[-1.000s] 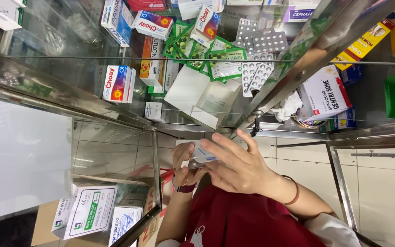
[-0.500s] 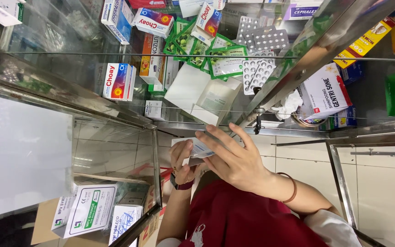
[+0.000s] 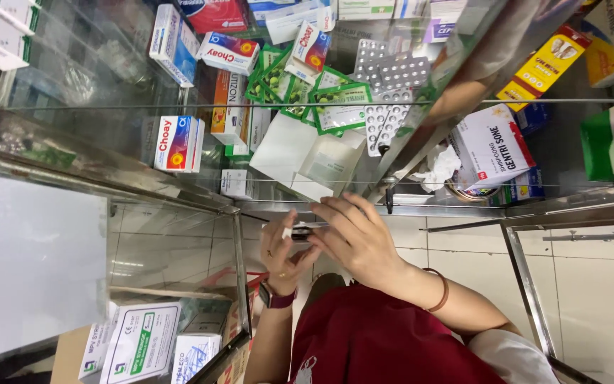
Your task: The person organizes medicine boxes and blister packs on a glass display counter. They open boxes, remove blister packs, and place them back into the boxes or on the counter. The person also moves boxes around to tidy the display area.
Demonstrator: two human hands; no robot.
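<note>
Both hands meet over one small, flat, silvery-white object (image 3: 301,231), thin like a blister strip or slim card, held just in front of the steel edge of a glass display cabinet (image 3: 421,208). Which hand is the person's left and which the right is hard to tell in this turned view; I take the larger hand (image 3: 353,238), whose wrist wears a thin reddish bangle (image 3: 440,290), as the right, its fingers curled over the object's top. The left hand (image 3: 282,252), wearing a dark wristwatch (image 3: 276,296), pinches the object's other end between thumb and fingertips. The object looks light, thin and somewhat bendable, probably smooth and easy to let slip, so gripping it by its edges suits it better than pressing its middle. Beyond the hands, behind the glass, lie silver blister sheets of pills (image 3: 391,92), green sachets (image 3: 339,107), and a white medicine box with red print (image 3: 490,146). Nearer, on the left, stand white cartons (image 3: 136,341).
</note>
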